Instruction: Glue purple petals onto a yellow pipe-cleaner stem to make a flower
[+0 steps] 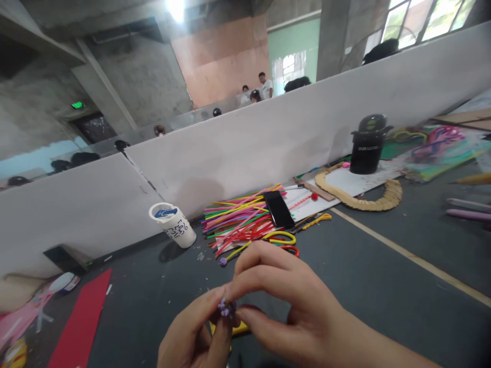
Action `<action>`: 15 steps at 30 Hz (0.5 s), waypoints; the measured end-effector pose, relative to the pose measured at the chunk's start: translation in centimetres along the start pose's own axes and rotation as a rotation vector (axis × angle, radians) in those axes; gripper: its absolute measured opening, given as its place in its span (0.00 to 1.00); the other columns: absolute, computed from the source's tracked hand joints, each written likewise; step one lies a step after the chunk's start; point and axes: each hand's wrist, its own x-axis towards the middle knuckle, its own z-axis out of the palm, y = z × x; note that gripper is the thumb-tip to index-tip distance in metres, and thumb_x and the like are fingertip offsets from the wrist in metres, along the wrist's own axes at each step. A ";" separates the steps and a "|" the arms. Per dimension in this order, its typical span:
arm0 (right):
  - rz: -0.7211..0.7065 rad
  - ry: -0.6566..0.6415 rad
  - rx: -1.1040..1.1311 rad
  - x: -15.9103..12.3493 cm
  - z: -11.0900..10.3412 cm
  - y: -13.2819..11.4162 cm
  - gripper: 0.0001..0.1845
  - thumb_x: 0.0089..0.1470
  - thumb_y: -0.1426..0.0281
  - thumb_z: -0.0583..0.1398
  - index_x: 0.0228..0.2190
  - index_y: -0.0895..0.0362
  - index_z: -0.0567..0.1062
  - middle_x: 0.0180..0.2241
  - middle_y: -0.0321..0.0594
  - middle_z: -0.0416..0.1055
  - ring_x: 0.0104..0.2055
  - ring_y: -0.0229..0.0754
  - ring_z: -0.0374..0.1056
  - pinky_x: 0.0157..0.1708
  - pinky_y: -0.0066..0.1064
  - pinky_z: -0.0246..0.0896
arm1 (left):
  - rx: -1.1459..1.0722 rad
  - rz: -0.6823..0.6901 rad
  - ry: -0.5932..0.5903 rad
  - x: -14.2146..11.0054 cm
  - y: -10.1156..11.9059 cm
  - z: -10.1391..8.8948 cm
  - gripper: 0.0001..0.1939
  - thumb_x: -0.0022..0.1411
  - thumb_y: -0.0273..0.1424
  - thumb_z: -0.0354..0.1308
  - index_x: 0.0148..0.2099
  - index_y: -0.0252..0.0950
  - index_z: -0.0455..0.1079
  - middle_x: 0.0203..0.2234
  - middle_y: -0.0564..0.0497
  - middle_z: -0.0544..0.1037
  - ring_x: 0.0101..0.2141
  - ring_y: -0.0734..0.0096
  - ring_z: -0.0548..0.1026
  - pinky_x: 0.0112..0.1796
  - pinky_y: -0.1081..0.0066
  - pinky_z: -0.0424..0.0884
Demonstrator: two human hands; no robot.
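Note:
A tiny purple flower-like piece (227, 307) is pinched between my two hands at the lower middle. My left hand (194, 332) grips it from the left with thumb and fingers closed. From the right, the fingertips of my right hand (287, 296) press on it, partly covering it. Something yellow (241, 330) shows beneath my fingers; its shape is mostly hidden. Just beyond the right hand lie a green-yellow stem with a purple tip (223, 261) and loops of yellow (284, 235) and red that look like scissor handles.
Colourful pipe cleaners (241, 212) lie under a black phone (279, 209). A white cup (174, 225) stands left of them, a black bin (368, 145) at the right back. Red sheet (82, 322) lies at left. A white partition (238, 148) runs behind; people are beyond it.

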 end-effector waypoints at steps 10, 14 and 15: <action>-0.293 0.003 -0.432 -0.3 0.0 0.6 0.09 0.58 0.79 0.56 0.34 0.62 0.77 0.34 0.44 0.71 0.33 0.39 0.64 0.32 0.30 0.63 | 0.013 0.062 0.106 0.0 0.4 1.1 0.06 0.55 0.31 0.66 0.37 0.43 0.81 0.28 0.54 0.84 0.26 0.68 0.80 0.29 0.73 0.75; -0.387 0.024 -0.549 -0.3 -0.1 1.0 0.09 0.59 0.78 0.56 0.33 0.63 0.77 0.34 0.44 0.72 0.32 0.40 0.63 0.32 0.32 0.63 | 0.035 0.095 0.019 0.1 0.2 0.8 0.08 0.58 0.30 0.63 0.40 0.43 0.80 0.30 0.51 0.85 0.28 0.65 0.80 0.30 0.70 0.77; -0.412 0.026 -0.573 -0.3 -0.1 1.0 0.08 0.59 0.78 0.56 0.34 0.63 0.77 0.35 0.44 0.72 0.33 0.40 0.64 0.33 0.33 0.64 | 0.064 0.110 -0.004 0.2 0.1 0.7 0.08 0.58 0.30 0.62 0.40 0.44 0.80 0.31 0.51 0.85 0.29 0.65 0.81 0.31 0.69 0.77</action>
